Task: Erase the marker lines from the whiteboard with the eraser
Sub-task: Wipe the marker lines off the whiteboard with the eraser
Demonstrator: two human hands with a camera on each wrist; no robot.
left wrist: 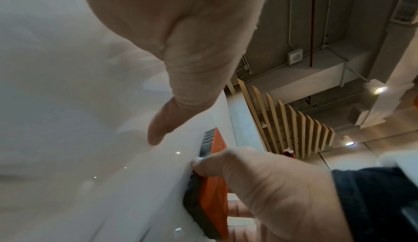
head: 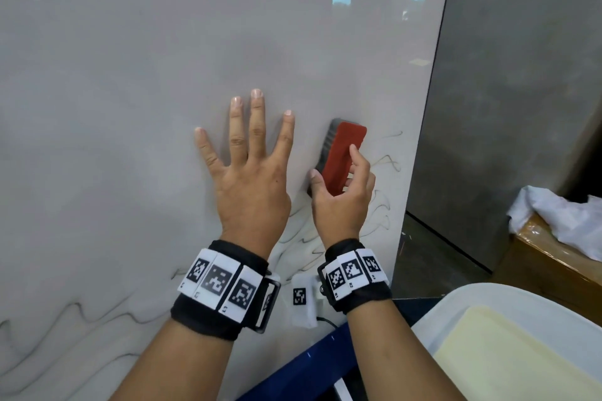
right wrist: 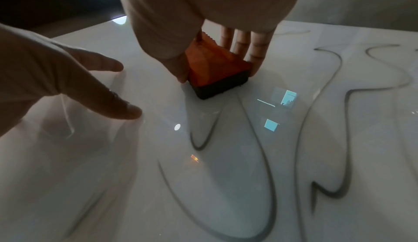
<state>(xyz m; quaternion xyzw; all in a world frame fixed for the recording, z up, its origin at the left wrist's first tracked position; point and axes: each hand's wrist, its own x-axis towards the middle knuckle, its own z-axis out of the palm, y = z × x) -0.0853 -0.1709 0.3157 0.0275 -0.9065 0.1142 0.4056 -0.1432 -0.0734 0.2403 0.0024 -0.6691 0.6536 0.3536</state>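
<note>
An upright whiteboard (head: pixel 130 75) fills the head view. Wavy black marker lines (head: pixel 381 205) run along its lower part and near its right edge. My left hand (head: pixel 247 166) lies flat on the board with fingers spread. Just to its right, my right hand (head: pixel 342 192) grips a red-backed eraser (head: pixel 342 153) with dark felt, thumb on one long side and fingers on the other. The felt face presses on the board. In the right wrist view the eraser (right wrist: pixel 217 74) sits just above the marker lines (right wrist: pixel 339 138). The left wrist view shows the eraser (left wrist: pixel 212 183) edge-on against the board.
The whiteboard's right edge (head: pixel 423 140) borders a grey wall (head: pixel 521 75). At lower right stand a white tray (head: pixel 488 309) with a cream sheet, and a brown box (head: pixel 553 264) bearing crumpled white cloth (head: pixel 560 215). A blue frame (head: pixel 303 368) runs below the board.
</note>
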